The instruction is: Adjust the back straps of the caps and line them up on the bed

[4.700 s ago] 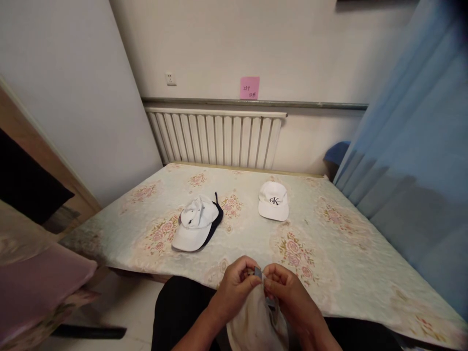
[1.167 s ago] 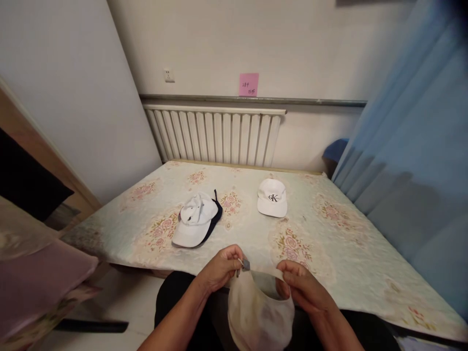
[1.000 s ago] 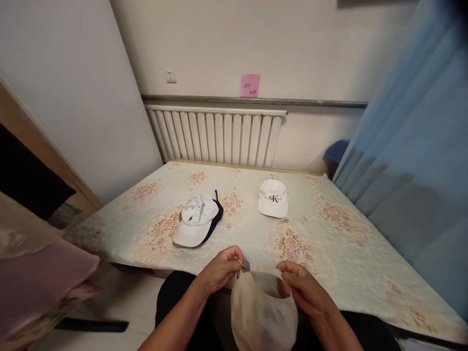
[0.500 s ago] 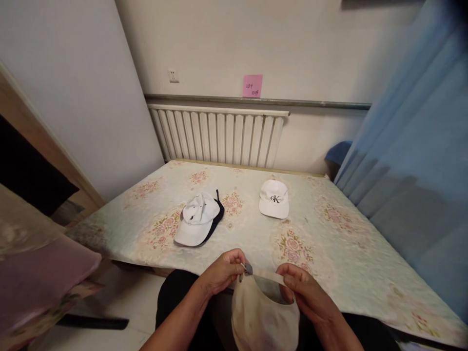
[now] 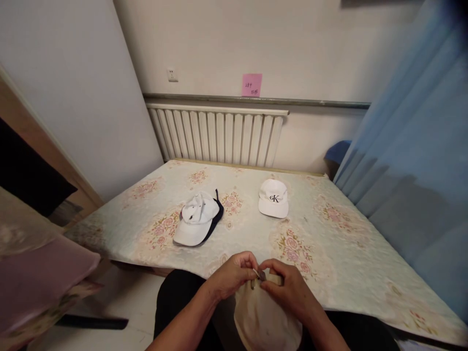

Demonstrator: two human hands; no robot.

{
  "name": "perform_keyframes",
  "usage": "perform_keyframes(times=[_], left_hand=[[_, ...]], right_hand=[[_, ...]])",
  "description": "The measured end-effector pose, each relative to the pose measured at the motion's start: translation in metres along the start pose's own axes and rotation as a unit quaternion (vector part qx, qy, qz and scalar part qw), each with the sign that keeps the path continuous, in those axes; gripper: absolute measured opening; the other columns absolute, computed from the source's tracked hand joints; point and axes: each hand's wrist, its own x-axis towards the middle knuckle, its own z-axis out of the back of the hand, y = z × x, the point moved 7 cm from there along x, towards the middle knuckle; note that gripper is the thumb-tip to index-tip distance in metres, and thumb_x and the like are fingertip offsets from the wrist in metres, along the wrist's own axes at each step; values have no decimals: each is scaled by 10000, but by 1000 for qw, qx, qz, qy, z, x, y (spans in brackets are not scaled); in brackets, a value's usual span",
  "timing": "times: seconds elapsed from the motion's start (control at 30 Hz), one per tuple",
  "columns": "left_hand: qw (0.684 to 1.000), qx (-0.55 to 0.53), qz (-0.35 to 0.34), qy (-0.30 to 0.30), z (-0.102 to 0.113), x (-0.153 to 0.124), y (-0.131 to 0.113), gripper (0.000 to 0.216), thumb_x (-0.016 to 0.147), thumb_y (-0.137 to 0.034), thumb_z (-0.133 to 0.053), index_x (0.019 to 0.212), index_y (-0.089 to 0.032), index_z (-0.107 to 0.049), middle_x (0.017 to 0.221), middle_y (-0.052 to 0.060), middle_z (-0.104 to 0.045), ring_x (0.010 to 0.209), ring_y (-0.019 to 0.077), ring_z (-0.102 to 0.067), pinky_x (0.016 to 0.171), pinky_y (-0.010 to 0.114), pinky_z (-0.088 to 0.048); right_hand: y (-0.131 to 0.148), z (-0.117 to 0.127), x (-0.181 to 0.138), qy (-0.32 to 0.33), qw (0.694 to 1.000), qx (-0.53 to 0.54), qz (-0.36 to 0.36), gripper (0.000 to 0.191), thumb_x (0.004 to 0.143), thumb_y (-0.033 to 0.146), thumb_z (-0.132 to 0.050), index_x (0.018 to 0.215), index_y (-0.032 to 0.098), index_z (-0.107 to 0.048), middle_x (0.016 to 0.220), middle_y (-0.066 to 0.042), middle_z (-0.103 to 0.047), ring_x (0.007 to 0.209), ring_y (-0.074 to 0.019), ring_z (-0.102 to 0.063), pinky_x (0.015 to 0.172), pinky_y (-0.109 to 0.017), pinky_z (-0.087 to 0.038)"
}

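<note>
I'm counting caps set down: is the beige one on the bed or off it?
Off the bed: the left hand and right hand hold the beige cap near its clasp, above the dark trousers.

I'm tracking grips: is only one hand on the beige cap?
No, the left hand and right hand both hold the beige cap near its edge.

The left hand (image 5: 233, 276) and right hand (image 5: 289, 287) pinch the strap of a beige baseball cap (image 5: 266, 321) at its gray buckle (image 5: 262, 276). Beyond, on a floral mattress (image 5: 351, 263), a white baseball cap (image 5: 193, 229) overlaps a dark cap (image 5: 216, 219); a white lettered cap (image 5: 273, 204) lies apart.
</note>
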Motion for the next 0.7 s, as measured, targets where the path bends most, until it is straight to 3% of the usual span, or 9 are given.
perform_keyframes(times=[0.13, 0.4, 0.7], left_hand=[[1000, 9, -5, 10, -2, 0, -1, 146, 623, -100, -650, 731, -143, -562, 659, -11, -599, 560, 78, -486, 561, 200, -317], [996, 56, 41, 64, -11, -8, -7, 145, 624, -131, -653, 734, -145, -560, 660, -27, -592, 577, 76, -491, 560, 184, -322], [998, 48, 23, 31, -8, -11, -10, 137, 618, -109, -646, 721, -138, -561, 624, -31, -560, 559, 77, -474, 552, 193, -307]], right_hand=[[15, -1, -4, 2, 998, -36, 42, 138, 683, 152, -598, 776, 227, -667, 680, 38, -617, 624, -129, -505, 604, -244, -371], [16, -3, -7, 44, 994, -85, 44, 105, 671, 140, -589, 737, 204, -639, 584, 54, -559, 537, -97, -450, 528, -219, -320], [15, -7, -9, 44, 997, -50, 49, 169, 700, 145, -586, 805, 236, -682, 700, 36, -651, 645, -126, -542, 616, -232, -373]])
